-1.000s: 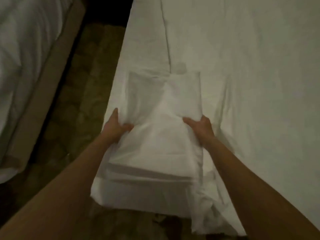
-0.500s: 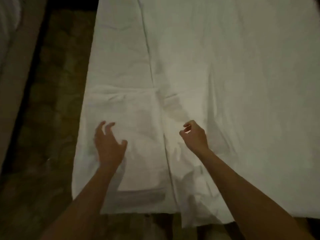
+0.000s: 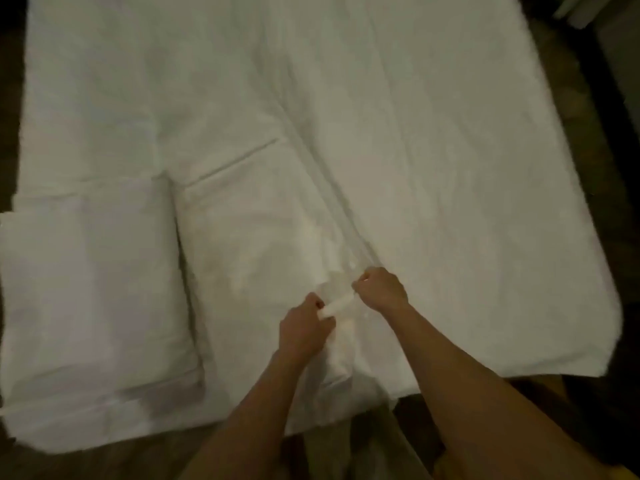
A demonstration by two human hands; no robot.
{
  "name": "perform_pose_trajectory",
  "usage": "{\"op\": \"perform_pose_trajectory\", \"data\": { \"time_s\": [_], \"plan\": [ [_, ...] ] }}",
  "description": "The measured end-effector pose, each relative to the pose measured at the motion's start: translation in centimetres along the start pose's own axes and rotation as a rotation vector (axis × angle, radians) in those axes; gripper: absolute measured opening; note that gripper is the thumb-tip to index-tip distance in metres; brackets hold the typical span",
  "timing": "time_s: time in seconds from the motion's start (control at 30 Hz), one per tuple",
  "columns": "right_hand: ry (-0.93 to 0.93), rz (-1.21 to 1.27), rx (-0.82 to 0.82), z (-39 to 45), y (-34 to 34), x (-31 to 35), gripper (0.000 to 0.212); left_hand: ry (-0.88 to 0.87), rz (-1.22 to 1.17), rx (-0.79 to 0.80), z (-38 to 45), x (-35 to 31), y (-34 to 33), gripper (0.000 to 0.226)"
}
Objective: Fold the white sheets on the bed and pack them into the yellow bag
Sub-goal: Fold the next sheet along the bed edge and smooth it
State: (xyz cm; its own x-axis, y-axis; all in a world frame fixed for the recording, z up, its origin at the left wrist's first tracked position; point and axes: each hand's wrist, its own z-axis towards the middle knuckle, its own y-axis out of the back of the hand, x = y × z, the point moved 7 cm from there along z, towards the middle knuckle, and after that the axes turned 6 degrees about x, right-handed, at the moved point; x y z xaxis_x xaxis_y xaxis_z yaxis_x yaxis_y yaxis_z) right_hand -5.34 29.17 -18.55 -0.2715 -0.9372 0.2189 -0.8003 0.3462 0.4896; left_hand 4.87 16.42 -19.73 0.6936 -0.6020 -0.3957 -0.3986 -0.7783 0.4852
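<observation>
Both hands now bunch up a fresh stretch of white sheet (image 3: pixel 433 168) near the lower centre of the frame. A sec ago they were letting go of the folded sheet (image 3: pixel 93 299), w/ fingers spread above it; that bundle now lies flat at lower left, on the near edge of the bed (image 3: pixel 86 81), untouched.

Left hand (image 3: pixel 303 329) and right hand (image 3: pixel 381 289) sit close together, nearly touching, each w/ fingers curled round a small roll of cloth gathered btwn them. Creases run from that pinch up toward the centre of the frame, so the fabric looks to be under a light pull.

Judgement: one fold is done and parked, the next sheet is just being picked up; folding approx. part-way, packing not begun. Yellow bag isn't clearly in view – only a yellowish sliver at the bottom right corner, can't tell what it is. Dark floor (image 3: pixel 595 168) shows along the right edge.
</observation>
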Motion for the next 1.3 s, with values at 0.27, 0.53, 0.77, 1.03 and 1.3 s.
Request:
{"op": "perform_pose_trajectory", "data": {
  "time_s": [0.27, 0.53, 0.77, 1.03, 1.3],
  "plan": [
    [0.168, 0.174, 0.17, 1.3, 2.9, -5.6, 0.022, -0.214, -0.06, 0.084, -2.0, -11.5, -7.5, 0.013],
    [0.188, 0.391, 0.045, 1.3, 8.2, -9.1, 0.031, -0.285, 0.038, -0.077, -2.3, -18.3, -9.0, 0.02],
    [0.318, 0.401, 0.103, 1.3, 15.0, -11.8, 0.036, -0.449, -0.025, -0.098, -1.8, -25.0, -9.5, 0.033],
    [0.273, 0.612, -0.028, 0.1, 22.2, -25.8, 0.023, -0.543, 0.224, -0.001, -2.6, -36.4, -18.1, 0.028],
    [0.126, 0.912, -0.041, -0.5, 22.9, -42.7, 0.022, -0.575, 0.506, 0.064, -3.6, -42.4, -30.9, 0.031]
  ]
}}
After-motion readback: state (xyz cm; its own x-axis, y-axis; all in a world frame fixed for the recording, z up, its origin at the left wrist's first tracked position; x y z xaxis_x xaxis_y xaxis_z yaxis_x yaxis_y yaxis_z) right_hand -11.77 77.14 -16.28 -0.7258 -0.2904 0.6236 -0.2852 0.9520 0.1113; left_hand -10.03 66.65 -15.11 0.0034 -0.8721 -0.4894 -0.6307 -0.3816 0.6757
